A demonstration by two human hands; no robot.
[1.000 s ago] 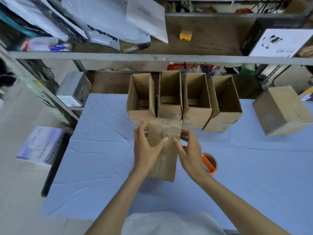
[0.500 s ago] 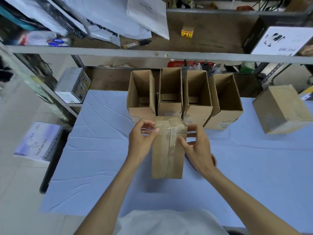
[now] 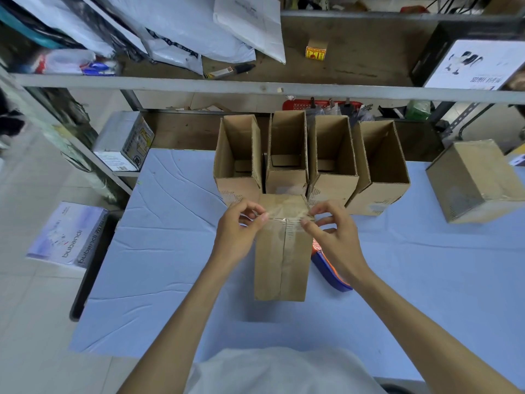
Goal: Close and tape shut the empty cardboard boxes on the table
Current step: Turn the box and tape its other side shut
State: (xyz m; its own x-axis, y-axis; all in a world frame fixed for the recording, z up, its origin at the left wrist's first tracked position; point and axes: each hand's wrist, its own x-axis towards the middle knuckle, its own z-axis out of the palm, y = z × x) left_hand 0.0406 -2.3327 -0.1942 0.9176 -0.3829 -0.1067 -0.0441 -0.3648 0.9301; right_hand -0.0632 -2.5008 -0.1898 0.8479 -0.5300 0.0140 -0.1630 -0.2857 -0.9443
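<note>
A tall closed cardboard box [image 3: 281, 260] stands on the blue table [image 3: 170, 251] in front of me, with a taped seam down its near face. A clear tape strip [image 3: 287, 215] runs across its top front edge. My left hand [image 3: 238, 231] pinches the strip's left end at the box's top left corner. My right hand [image 3: 335, 234] pinches the right end at the top right corner. Several open empty boxes [image 3: 331, 155] stand in a row right behind it.
An orange and blue tape dispenser [image 3: 329, 268] lies on the table behind my right wrist. A closed box [image 3: 477, 180] sits at the far right. A metal shelf rail [image 3: 255, 88] crosses above the row. A bubandi carton [image 3: 68, 237] lies on the floor, left.
The box has been stood more upright and squared toward me. Both hands moved from its sides up to the top front edge, where they now pinch the tape ends.
</note>
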